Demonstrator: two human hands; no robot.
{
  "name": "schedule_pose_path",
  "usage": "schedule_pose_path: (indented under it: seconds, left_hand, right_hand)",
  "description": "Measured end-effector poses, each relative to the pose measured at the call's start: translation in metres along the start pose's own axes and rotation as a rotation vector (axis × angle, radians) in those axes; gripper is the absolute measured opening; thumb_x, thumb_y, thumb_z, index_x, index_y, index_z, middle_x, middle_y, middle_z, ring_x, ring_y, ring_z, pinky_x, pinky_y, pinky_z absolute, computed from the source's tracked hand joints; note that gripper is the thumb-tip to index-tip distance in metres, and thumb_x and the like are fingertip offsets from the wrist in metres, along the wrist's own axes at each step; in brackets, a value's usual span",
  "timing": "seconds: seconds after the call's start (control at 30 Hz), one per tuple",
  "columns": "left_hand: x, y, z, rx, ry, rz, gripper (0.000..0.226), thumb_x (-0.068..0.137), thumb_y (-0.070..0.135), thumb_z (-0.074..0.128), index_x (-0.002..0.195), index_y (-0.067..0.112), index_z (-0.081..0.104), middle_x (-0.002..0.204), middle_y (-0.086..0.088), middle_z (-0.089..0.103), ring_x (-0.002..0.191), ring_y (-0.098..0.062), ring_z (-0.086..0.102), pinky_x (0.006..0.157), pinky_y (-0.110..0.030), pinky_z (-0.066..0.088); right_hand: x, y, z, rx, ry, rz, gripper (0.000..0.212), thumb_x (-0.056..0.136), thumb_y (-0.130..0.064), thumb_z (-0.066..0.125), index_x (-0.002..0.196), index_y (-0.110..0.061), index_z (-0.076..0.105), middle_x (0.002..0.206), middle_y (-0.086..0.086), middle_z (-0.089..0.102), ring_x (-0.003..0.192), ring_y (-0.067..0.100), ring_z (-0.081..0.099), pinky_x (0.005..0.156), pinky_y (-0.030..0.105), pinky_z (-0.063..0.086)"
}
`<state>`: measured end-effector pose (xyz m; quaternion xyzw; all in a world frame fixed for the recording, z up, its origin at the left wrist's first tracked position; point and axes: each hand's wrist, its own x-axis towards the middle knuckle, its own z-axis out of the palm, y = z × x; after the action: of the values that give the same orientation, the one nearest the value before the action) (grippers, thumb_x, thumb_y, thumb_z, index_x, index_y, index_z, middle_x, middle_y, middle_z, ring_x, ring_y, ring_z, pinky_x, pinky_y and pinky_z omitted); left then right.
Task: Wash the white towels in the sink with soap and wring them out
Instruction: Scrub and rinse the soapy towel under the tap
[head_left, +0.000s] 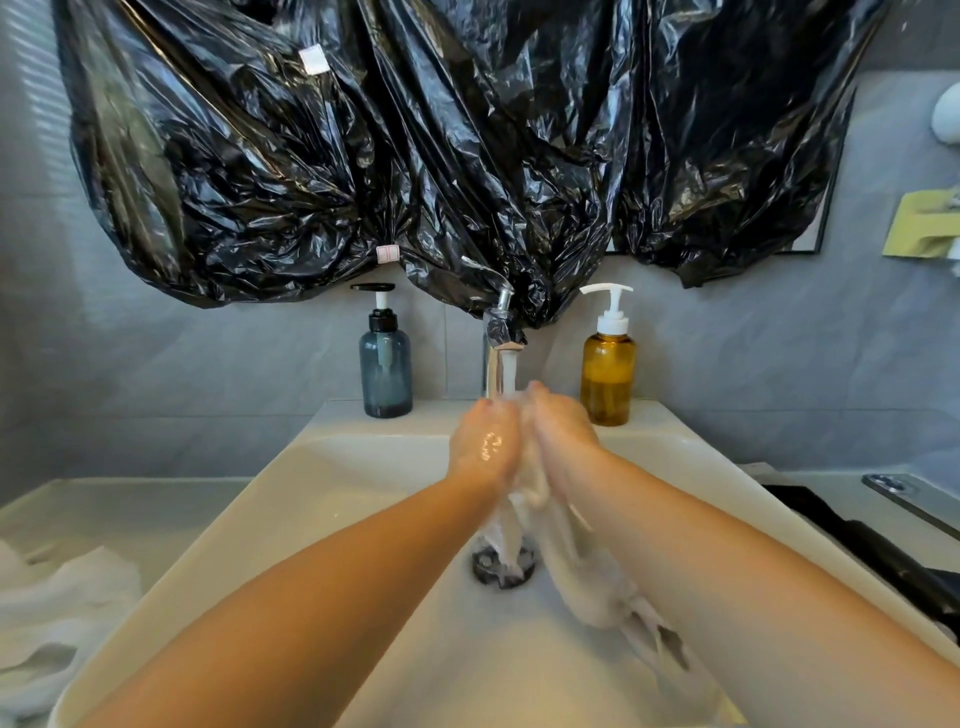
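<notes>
Both hands meet under the faucet (501, 332), in the stream of running water (508, 374). The left hand (485, 447) and the right hand (563, 434) are pressed side by side, each clenched on 1 wet white towel (592, 597) bunched between them. The fingertips are blurred, so the exact hold of each finger cannot be told.

From the hands the towel hangs down into the white sink (311, 493). It trails toward the near right under the right forearm, and its lower end lies against the basin floor. The drain (488, 564) sits directly below the hands, just left of the hanging cloth.

More white towels (57, 613) lie in a crumpled heap on the bench (104, 509) to the left of the sink, apart from the basin.

2 pump bottles stand on the sink's back ledge, 1 on either side of the faucet: a blue-grey bottle (386, 371) with a black pump on the left, and an amber bottle (608, 379) with a white pump on the right. Black plastic sheeting (415, 130) hangs on the wall above, and its lowest fold reaches the top of the faucet.
</notes>
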<state>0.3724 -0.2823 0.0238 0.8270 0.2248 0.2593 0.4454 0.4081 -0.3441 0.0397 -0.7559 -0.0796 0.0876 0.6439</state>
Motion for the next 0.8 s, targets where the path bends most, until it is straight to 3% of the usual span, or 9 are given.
schedule_pose_path:
  seconds: [0.13,0.23,0.27,0.37,0.47,0.5,0.6,0.73,0.8]
  left_hand:
    - [0.015,0.0,0.002,-0.006,0.024,-0.095,0.027,0.102,0.011,0.039,0.113,0.006,0.063,0.108,-0.008,0.064,0.097,-0.026,0.062,0.088,-0.035,0.051]
    - [0.009,0.003,0.007,-0.121,-0.041,-0.079,0.03,0.099,0.023,0.041,0.112,0.011,0.065,0.103,-0.012,0.067,0.097,-0.032,0.064,0.09,-0.043,0.053]
    - [0.006,0.004,0.008,-0.181,-0.047,-0.099,0.03,0.099,0.027,0.041,0.111,0.012,0.064,0.103,-0.013,0.067,0.099,-0.033,0.063,0.09,-0.042,0.052]
    - [0.01,0.002,-0.001,-0.238,-0.077,-0.039,0.025,0.097,0.028,0.042,0.098,0.014,0.063,0.092,-0.007,0.064,0.086,-0.024,0.06,0.073,-0.034,0.048]
    - [0.017,-0.009,-0.021,-0.311,-0.044,0.019,0.023,0.101,0.035,0.042,0.102,0.019,0.059,0.094,-0.005,0.061,0.083,-0.022,0.059,0.063,-0.035,0.051]
    - [0.017,-0.014,-0.027,-0.35,-0.024,0.008,0.021,0.102,0.038,0.044,0.105,0.022,0.058,0.101,-0.006,0.061,0.086,-0.023,0.06,0.062,-0.037,0.055]
    - [0.018,-0.02,-0.033,-0.454,0.008,0.013,0.019,0.103,0.038,0.044,0.118,0.031,0.055,0.117,-0.004,0.059,0.099,-0.025,0.062,0.079,-0.049,0.06]
    - [0.008,-0.01,-0.017,-0.451,-0.089,0.147,0.036,0.107,0.034,0.035,0.142,0.027,0.042,0.125,0.009,0.047,0.115,-0.013,0.049,0.095,-0.032,0.045]
    - [-0.002,-0.005,-0.004,-0.364,-0.084,0.223,0.035,0.106,0.035,0.035,0.137,0.023,0.046,0.123,0.009,0.052,0.116,-0.016,0.052,0.101,-0.035,0.044]
  right_hand:
    - [0.007,0.006,0.005,0.059,-0.082,0.109,0.023,0.102,-0.023,0.05,0.11,-0.008,0.066,0.094,0.006,0.063,0.083,0.021,0.062,0.077,0.029,0.052]
    - [0.011,0.001,-0.005,0.102,-0.037,0.096,0.019,0.098,-0.024,0.054,0.091,-0.009,0.065,0.104,0.013,0.069,0.09,0.026,0.064,0.088,0.036,0.055]
    - [0.014,0.001,-0.009,0.082,-0.017,0.076,0.02,0.099,-0.025,0.051,0.093,-0.009,0.063,0.108,0.015,0.068,0.094,0.027,0.063,0.091,0.039,0.054]
    - [0.021,0.01,-0.016,0.174,-0.051,0.094,0.034,0.1,-0.034,0.05,0.11,-0.007,0.068,0.094,0.011,0.072,0.09,0.029,0.068,0.078,0.037,0.056]
    - [0.025,0.017,-0.018,0.17,-0.247,0.097,0.039,0.093,-0.053,0.059,0.11,-0.02,0.071,0.096,0.007,0.077,0.093,0.027,0.073,0.088,0.042,0.057]
    - [0.027,0.018,-0.019,0.15,-0.233,0.053,0.038,0.091,-0.054,0.063,0.11,-0.022,0.069,0.099,0.006,0.076,0.094,0.027,0.072,0.091,0.045,0.056]
    - [0.026,0.02,-0.019,0.242,-0.157,-0.082,0.01,0.098,-0.033,0.061,0.104,-0.028,0.067,0.107,0.008,0.071,0.101,0.03,0.069,0.092,0.049,0.056]
    - [0.019,0.016,-0.009,0.355,-0.039,-0.114,0.014,0.1,-0.032,0.054,0.094,-0.029,0.067,0.103,0.008,0.071,0.1,0.028,0.068,0.095,0.049,0.054]
    - [0.016,0.012,-0.01,0.422,0.018,-0.085,0.019,0.101,-0.035,0.052,0.086,-0.028,0.061,0.095,0.004,0.069,0.091,0.022,0.067,0.088,0.04,0.054]
